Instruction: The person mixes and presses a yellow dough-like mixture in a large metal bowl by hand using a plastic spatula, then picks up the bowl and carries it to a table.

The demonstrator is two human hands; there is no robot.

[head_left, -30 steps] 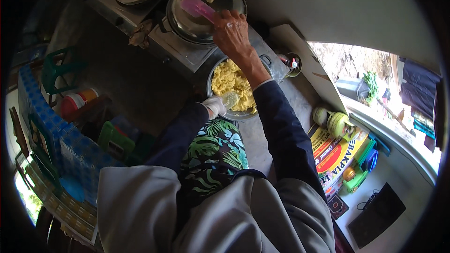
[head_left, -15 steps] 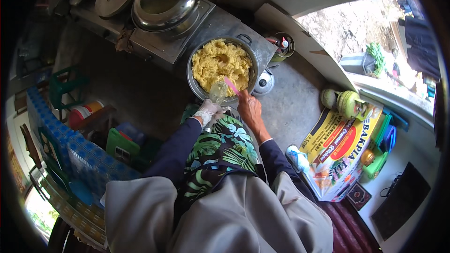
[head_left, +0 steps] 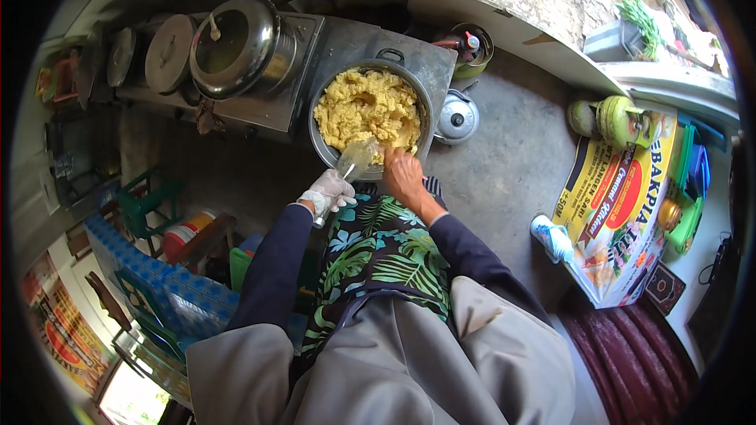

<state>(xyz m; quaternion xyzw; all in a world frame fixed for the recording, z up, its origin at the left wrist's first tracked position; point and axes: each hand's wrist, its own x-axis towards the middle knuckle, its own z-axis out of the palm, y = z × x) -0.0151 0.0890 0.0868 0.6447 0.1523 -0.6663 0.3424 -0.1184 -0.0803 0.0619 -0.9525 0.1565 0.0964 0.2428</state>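
Note:
A large two-handled metal pot (head_left: 426, 130) is filled with lumpy yellow mash (head_left: 366, 106). My left hand (head_left: 331, 191), in a thin clear glove, is closed round the handle of a shiny, pale spoon-like scoop (head_left: 357, 157). The scoop's head lies over the pot's front rim, against the mash; its exact material is hard to tell. My bare right hand (head_left: 404, 179) is closed just right of it at the same rim. It grips a pink spatula (head_left: 381, 149), mostly hidden by the fingers and blending with the mash.
Left of the pot, a big lidded steel pot (head_left: 236, 47) stands on the stove (head_left: 295, 79). A kettle (head_left: 457, 117) sits to the right on the floor. Farther right are green gas cylinders (head_left: 618, 120) and a printed yellow-and-white box (head_left: 610, 212). A blue-covered table (head_left: 165, 275) stands at left.
My right hand has moved left and closer to the scoop, so the pink spatula now barely shows. My left hand has shifted slightly left with the scoop. The view has turned a little.

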